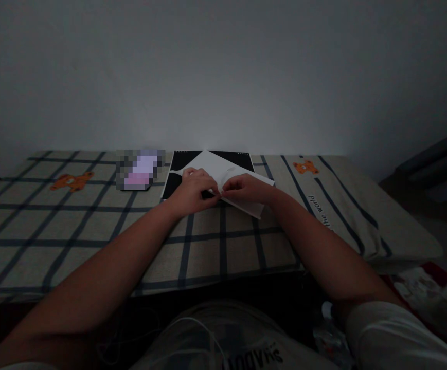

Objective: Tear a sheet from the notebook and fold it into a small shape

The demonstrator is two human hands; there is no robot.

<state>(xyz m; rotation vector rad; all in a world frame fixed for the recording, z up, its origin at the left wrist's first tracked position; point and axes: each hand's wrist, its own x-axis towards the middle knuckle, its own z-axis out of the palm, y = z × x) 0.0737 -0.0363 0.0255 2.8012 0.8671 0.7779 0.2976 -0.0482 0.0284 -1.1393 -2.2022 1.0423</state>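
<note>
A white sheet of paper (211, 162) lies cornerwise over a flat black pad (236, 160), which has rows of white marks along its far edge. My left hand (196, 190) rests on the paper's left part, its thumb and finger pinched at the near edge. Just beside it, my right hand (246, 188) pinches the same edge, so the two sets of fingertips almost touch. Part of the paper bends up near the right fingers, and one corner sticks out below the right wrist. My fingers hide the exact spot they grip.
A phone (140, 169), partly blurred out, lies left of the pad on a checked tablecloth (92, 226) with orange bear prints. A plain wall (208, 77) stands behind the table. Below the right edge are a plastic bottle (331, 339) and a red container (435, 272) with white scraps.
</note>
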